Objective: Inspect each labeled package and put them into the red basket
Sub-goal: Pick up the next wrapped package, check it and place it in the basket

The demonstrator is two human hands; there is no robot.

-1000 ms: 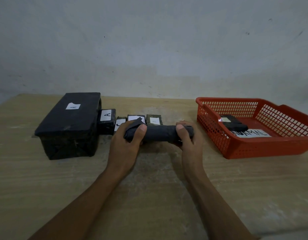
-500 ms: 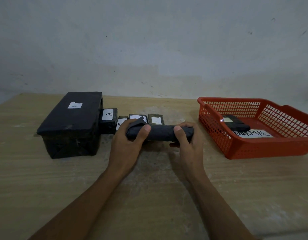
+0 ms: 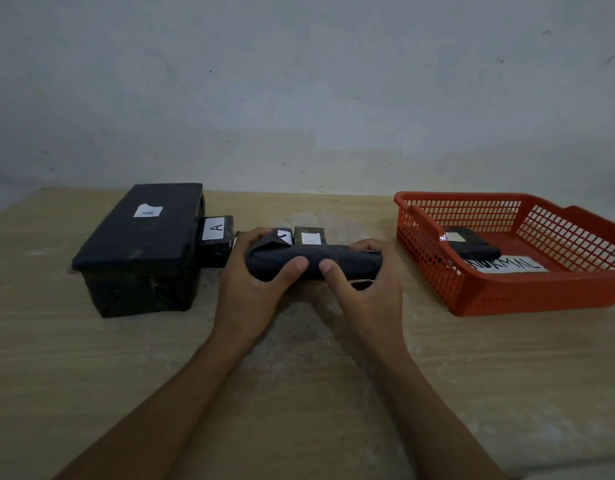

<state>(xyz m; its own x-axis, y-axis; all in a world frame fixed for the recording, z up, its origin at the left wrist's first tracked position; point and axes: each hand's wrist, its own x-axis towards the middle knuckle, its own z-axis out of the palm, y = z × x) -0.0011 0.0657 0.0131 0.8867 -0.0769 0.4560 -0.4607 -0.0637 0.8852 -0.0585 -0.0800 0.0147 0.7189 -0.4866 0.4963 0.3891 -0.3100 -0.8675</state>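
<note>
The red basket (image 3: 506,299) stands at the table's right edge. Your long dark package (image 3: 316,263) lies left-to-right, its right end toward the basket. Your left hand (image 3: 254,275) and right hand (image 3: 363,275) both curl around it.

Both arms reach forward. The left hand (image 3: 250,275) and right hand (image 3: 363,282) sit side by side, fingers curled over, thumbs almost touching in front.

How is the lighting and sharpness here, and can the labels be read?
Head view: dim, flat light, soft shadow under the hands; wide-angle bend at the table edges; label on the large black box reads A; the long package shows no label.
</note>
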